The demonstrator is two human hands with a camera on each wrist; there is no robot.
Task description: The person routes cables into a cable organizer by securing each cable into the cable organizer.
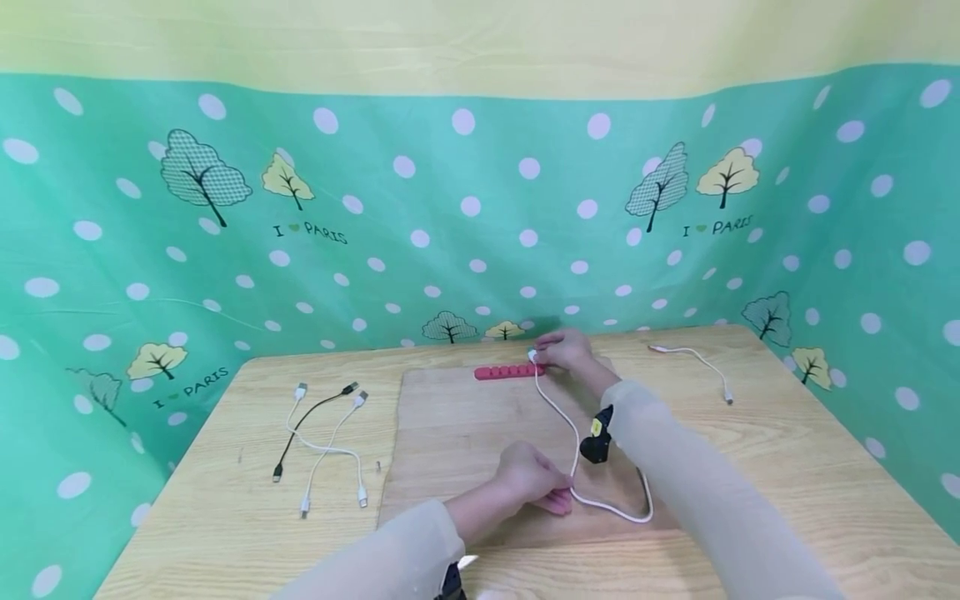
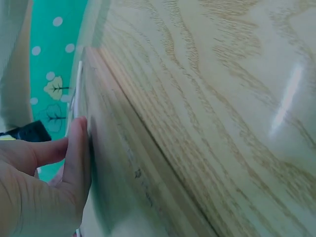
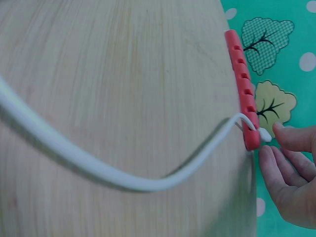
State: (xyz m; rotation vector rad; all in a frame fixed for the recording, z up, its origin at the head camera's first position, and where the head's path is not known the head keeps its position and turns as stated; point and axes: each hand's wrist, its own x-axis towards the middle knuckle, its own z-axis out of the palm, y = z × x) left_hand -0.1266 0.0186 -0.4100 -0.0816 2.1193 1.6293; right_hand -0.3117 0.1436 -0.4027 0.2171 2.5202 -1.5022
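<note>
Red holder point(image 3: 242, 74) bears white cable point(image 3: 145, 184) at end slot. Left hand point(image 1: 527, 477) pinches cable; right hand point(image 1: 567, 348): fingers narrow at plug point(image 3: 265, 135), grip indeterminate. Curtain point(image 1: 495, 225): "I PARIS".

We see a white cable point(image 3: 148, 184) in one long, loose curve on the wooden board point(image 1: 450, 425). One end crosses a red strip point(image 3: 244, 84) near its right end, and its white plug point(image 3: 265, 135) pokes past the far side, at the fingertips of the right hand point(image 1: 566, 350). We find the left hand point(image 1: 528, 475) pinching the cable midway; beyond, it bends right and back under the right arm. The notched strip lies flat along the board's far edge.
</note>
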